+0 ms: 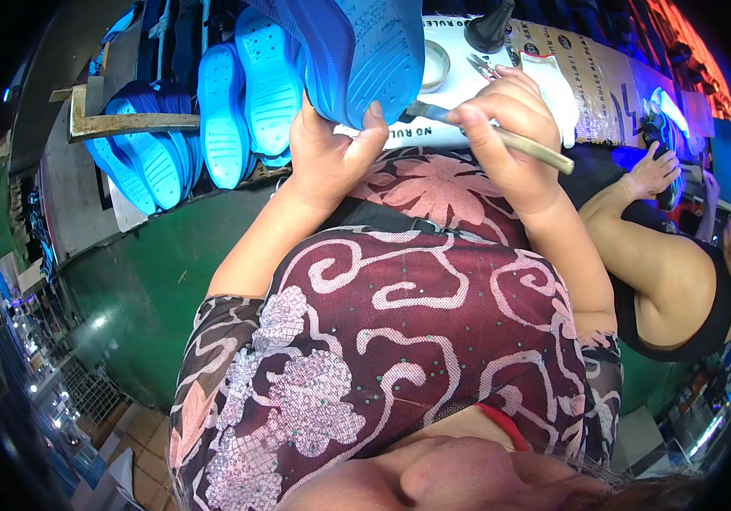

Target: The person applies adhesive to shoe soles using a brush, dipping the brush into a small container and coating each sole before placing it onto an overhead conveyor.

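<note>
My left hand (331, 149) grips a blue shoe (387, 64) by its near end, tilted so its light blue, patterned bottom faces right. The shoe runs past the top edge of the view. A brush (531, 152) with a wooden handle and metal collar is held in my right hand (510, 128), fingers closed round it. Its dark tip (416, 109) is at the shoe's lower right edge; whether it touches cannot be made out. Beyond my right hand, a pair of scissors (483, 66) lies on the white work surface (553, 81), partly hidden by the fingers.
Several light blue shoe soles (267, 81) stand left of my left hand, beside a wooden frame bar (140, 125). A round dish (435, 66) and a dark cone-topped container (490, 27) sit on the white surface. At right, a co-worker's hand (653, 173) holds another shoe (670, 187).
</note>
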`<action>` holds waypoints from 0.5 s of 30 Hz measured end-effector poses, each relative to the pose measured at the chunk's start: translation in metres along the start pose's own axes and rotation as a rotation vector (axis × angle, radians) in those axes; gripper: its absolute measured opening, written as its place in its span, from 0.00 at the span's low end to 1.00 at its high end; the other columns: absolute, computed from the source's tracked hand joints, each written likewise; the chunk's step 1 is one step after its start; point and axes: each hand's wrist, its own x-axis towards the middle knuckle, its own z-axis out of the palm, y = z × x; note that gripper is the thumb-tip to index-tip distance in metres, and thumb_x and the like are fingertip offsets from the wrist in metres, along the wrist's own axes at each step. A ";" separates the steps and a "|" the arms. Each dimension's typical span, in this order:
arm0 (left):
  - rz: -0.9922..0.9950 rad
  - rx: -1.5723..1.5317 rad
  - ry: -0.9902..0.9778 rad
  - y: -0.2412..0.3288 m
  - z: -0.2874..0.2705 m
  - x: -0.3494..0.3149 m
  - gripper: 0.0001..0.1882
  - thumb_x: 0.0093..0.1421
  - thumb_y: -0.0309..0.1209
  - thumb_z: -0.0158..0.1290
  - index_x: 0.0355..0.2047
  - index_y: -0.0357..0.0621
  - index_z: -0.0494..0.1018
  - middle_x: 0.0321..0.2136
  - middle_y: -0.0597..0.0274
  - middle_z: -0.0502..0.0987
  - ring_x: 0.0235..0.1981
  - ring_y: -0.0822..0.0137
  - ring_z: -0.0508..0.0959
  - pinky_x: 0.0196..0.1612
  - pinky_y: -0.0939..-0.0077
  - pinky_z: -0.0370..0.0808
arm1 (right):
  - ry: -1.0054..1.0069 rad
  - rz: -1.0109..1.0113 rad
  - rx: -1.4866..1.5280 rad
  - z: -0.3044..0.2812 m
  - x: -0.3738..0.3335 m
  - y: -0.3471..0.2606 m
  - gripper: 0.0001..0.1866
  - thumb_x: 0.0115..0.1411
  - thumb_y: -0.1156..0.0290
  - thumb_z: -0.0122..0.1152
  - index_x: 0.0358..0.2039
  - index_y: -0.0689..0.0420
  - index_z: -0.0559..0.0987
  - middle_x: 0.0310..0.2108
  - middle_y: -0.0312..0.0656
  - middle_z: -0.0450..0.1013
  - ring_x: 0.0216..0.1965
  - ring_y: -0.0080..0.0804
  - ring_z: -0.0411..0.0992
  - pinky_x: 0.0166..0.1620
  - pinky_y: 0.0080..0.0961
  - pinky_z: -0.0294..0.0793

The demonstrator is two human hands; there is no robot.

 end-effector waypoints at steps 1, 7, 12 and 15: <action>0.012 0.025 -0.018 0.002 0.000 0.000 0.28 0.48 0.20 0.54 0.49 0.33 0.59 0.32 0.52 0.76 0.30 0.67 0.78 0.35 0.77 0.74 | 0.006 -0.002 0.002 -0.002 -0.002 0.000 0.09 0.51 0.66 0.60 0.18 0.55 0.77 0.15 0.36 0.68 0.21 0.35 0.68 0.43 0.33 0.65; -0.135 -0.088 0.029 0.015 0.003 0.010 0.22 0.48 0.20 0.54 0.45 0.32 0.64 0.31 0.56 0.76 0.31 0.71 0.76 0.37 0.77 0.72 | 0.135 0.061 0.002 -0.014 -0.004 0.016 0.10 0.53 0.69 0.58 0.17 0.57 0.77 0.15 0.37 0.69 0.22 0.34 0.67 0.41 0.31 0.65; -0.255 -0.154 -0.010 0.041 -0.014 0.040 0.17 0.52 0.21 0.53 0.43 0.33 0.67 0.36 0.58 0.74 0.36 0.70 0.74 0.43 0.74 0.70 | 0.239 0.277 0.034 -0.030 -0.030 0.030 0.08 0.53 0.74 0.57 0.18 0.58 0.77 0.18 0.40 0.70 0.25 0.37 0.68 0.34 0.29 0.67; -0.306 -0.235 -0.116 0.056 -0.036 0.055 0.26 0.51 0.19 0.50 0.52 0.31 0.59 0.46 0.51 0.70 0.47 0.61 0.71 0.52 0.67 0.65 | 0.301 0.356 0.106 -0.041 -0.044 0.040 0.07 0.52 0.74 0.57 0.19 0.58 0.78 0.19 0.42 0.69 0.26 0.37 0.69 0.34 0.29 0.67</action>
